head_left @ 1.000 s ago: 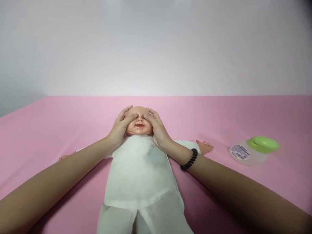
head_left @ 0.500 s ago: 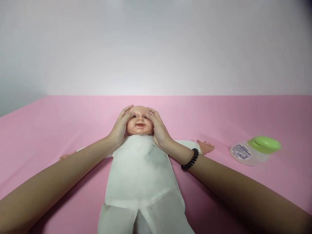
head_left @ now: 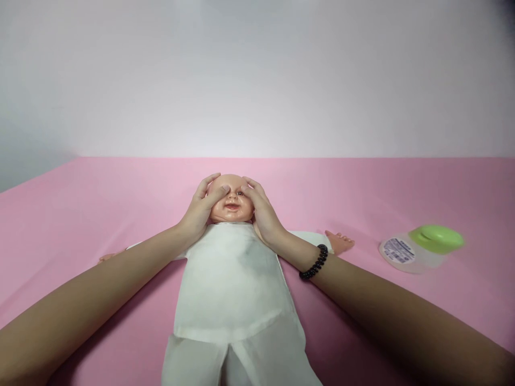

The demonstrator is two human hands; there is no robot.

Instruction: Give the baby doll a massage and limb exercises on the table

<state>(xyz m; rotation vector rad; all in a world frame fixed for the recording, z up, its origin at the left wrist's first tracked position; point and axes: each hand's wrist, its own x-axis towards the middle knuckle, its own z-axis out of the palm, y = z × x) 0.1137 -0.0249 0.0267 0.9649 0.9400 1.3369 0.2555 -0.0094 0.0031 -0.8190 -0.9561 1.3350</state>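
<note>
A baby doll (head_left: 235, 279) in white clothes lies on its back, its arms spread out to both sides. My left hand (head_left: 199, 209) is cupped around the left side of its head, with the thumb across the eye there. Around the other side curves my right hand (head_left: 262, 209), its thumb on the brow beside the eye, which stays visible. Both palms press the doll's cheeks, and the other fingers reach up toward the top of the head, partly hidden behind it. The smiling mouth shows between my hands.
A clear bottle (head_left: 420, 249) with a green cap and a printed label lies to the right, past the doll's hand (head_left: 340, 241). Pink cloth (head_left: 341, 193) covers the surface, which meets a pale wall (head_left: 257, 80) at the back. A black coil band (head_left: 315, 262) circles my right wrist.
My left thumb has slid inward over the doll's eye toward the nose bridge, hiding that eye. My right hand stays nearly in place, and the bottle has not visibly moved.
</note>
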